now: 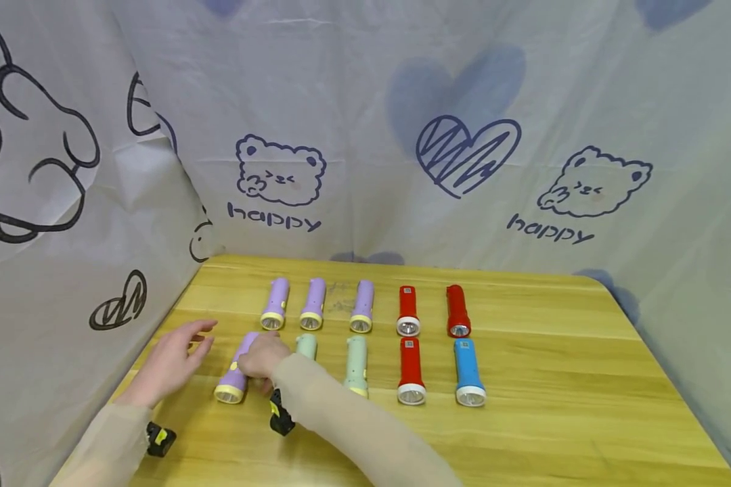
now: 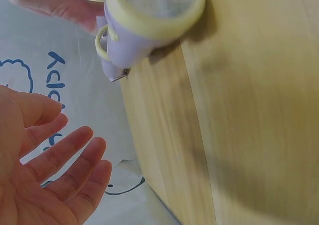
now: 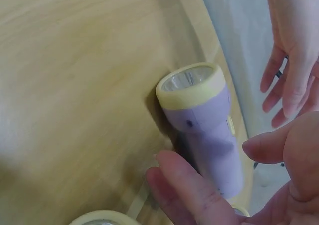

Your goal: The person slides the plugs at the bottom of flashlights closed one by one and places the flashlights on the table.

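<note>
A purple flashlight (image 1: pixel 237 368) with a pale yellow head lies slanted on the table, its lens toward the near edge. My right hand (image 1: pixel 265 357) is over its right side; in the right wrist view, the thumb (image 3: pixel 266 146) and fingers (image 3: pixel 187 185) stand apart on either side of the purple body (image 3: pixel 217 157). To the left of this flashlight, my left hand (image 1: pixel 173 360) hovers with nothing in it, fingers spread and loosely bent. A light green flashlight (image 1: pixel 306 345) is partly hidden behind my right wrist, and another green flashlight (image 1: pixel 356 362) is partly covered by the sleeve.
Behind them, three purple flashlights (image 1: pixel 313 304) and two red ones (image 1: pixel 407 311) form a back row. A red flashlight (image 1: pixel 411 372) and a blue one (image 1: pixel 468 372) lie right of the green pair. The wooden table (image 1: pixel 554 406) meets printed cloth (image 1: pixel 365 135) at its back and sides.
</note>
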Motion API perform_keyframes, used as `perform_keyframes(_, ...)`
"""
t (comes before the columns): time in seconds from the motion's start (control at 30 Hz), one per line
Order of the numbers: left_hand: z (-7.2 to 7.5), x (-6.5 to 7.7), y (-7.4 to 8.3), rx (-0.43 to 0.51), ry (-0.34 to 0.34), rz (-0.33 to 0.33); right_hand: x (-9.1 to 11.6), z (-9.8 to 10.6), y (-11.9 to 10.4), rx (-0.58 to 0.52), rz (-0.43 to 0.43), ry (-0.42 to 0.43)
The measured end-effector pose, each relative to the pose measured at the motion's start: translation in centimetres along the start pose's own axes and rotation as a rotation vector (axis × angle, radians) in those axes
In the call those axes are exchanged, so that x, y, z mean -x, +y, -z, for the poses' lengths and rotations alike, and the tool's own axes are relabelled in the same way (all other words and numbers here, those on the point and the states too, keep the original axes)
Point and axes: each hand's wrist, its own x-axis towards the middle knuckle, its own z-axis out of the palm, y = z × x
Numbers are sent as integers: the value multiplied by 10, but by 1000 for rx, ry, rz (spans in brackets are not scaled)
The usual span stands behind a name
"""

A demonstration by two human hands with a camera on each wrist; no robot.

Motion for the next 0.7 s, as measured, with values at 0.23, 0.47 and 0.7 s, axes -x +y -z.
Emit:
perform_keyframes(0.23, -2, 1, 0, 4, -2, -3, 1, 1, 3, -72, 10, -8)
perform_keyframes(0.47, -3, 4, -2, 2, 8, -8, 2, -9, 5, -161, 12, -10)
perform_keyframes(0.7, -1, 5, -2, -5, 6, 1, -4, -16, 5, -223, 2, 12)
